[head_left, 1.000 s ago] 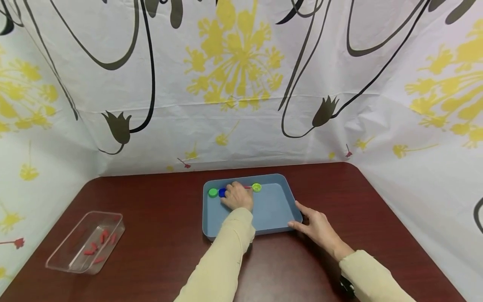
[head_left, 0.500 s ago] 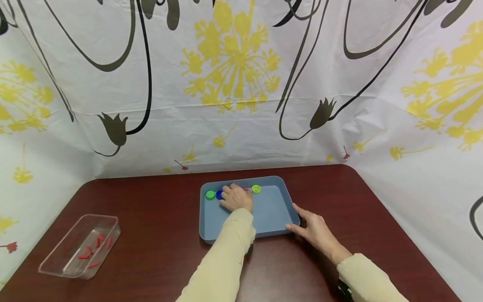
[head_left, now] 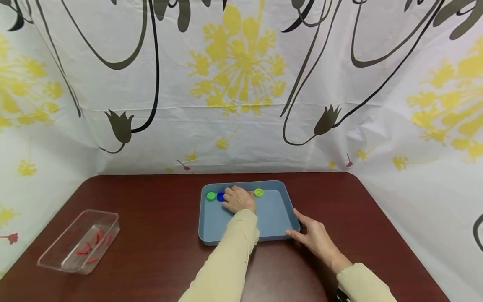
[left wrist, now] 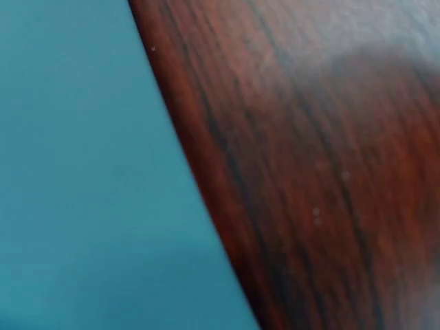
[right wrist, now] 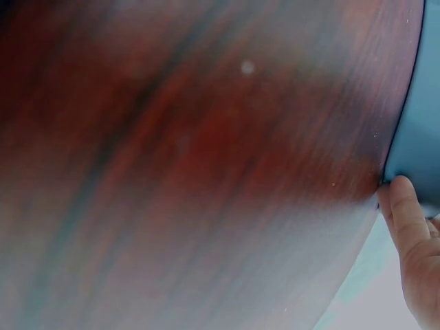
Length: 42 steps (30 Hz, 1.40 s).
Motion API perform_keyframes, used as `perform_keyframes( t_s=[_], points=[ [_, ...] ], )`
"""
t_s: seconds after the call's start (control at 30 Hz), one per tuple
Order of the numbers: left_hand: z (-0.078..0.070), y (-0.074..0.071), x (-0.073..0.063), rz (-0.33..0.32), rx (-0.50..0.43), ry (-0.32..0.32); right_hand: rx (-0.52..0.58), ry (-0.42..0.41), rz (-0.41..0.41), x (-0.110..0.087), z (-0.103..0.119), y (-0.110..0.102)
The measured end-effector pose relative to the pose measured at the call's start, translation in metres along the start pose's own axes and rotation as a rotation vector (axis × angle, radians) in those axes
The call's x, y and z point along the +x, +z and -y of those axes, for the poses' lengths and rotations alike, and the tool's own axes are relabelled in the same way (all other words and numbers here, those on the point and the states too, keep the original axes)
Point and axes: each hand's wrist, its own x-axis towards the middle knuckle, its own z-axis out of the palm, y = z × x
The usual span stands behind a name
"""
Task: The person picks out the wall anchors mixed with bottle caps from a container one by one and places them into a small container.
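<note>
A blue-grey tray (head_left: 273, 222) lies on the table with a row of small round caps along its far side. From the left come a green cap (head_left: 211, 196) and a dark blue cap (head_left: 220, 196), and farther right a yellow-green cap (head_left: 258, 193). My left hand (head_left: 239, 199) reaches over the row between the blue and yellow-green caps. Its fingertips are hidden beneath it, so I cannot tell what they hold. My right hand (head_left: 317, 239) holds the tray's near right corner between thumb and fingers. In the right wrist view, a finger (right wrist: 407, 206) touches the tray's edge (right wrist: 418, 130).
A clear plastic box (head_left: 81, 241) with several small red pieces (head_left: 87, 246) stands at the left of the dark wooden table (head_left: 158, 218). A patterned cloth (head_left: 166, 126) hangs behind the table and along both sides.
The head view shifts slightly. My left hand stays over the same part of the row, and less red shows between it and the yellow-green cap. My right hand keeps its hold on the tray corner.
</note>
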Motion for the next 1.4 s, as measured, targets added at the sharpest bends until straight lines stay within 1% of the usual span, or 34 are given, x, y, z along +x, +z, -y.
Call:
perform_keyframes(
  t_s=[0.2,0.4,0.67,0.93,1.1,1.4],
  points=[
    [-0.0007,0.0031,-0.0009,-0.014,0.031,0.023,0.009,0.013,-0.001,-0.0019,0.0,0.0009],
    [-0.0017,0.0026,-0.0006,-0.006,0.027,0.036,0.013,0.017,-0.001,-0.0011,0.0009,-0.0003],
    [0.0035,0.0011,-0.0011,-0.021,0.037,0.047,0.027,0.011,0.024,0.0009,0.0026,0.0003],
    [0.0059,0.0012,-0.002,-0.015,0.063,0.063,0.006,-0.006,-0.009,0.0005,0.0044,0.0006],
    [0.0055,0.0012,-0.0009,-0.021,0.061,0.066,-0.004,-0.019,-0.026,0.0006,0.0057,0.0005],
    [0.0059,0.0013,-0.0004,-0.014,0.061,0.067,-0.005,-0.014,-0.029,0.0005,0.0055,0.0011]
  ],
)
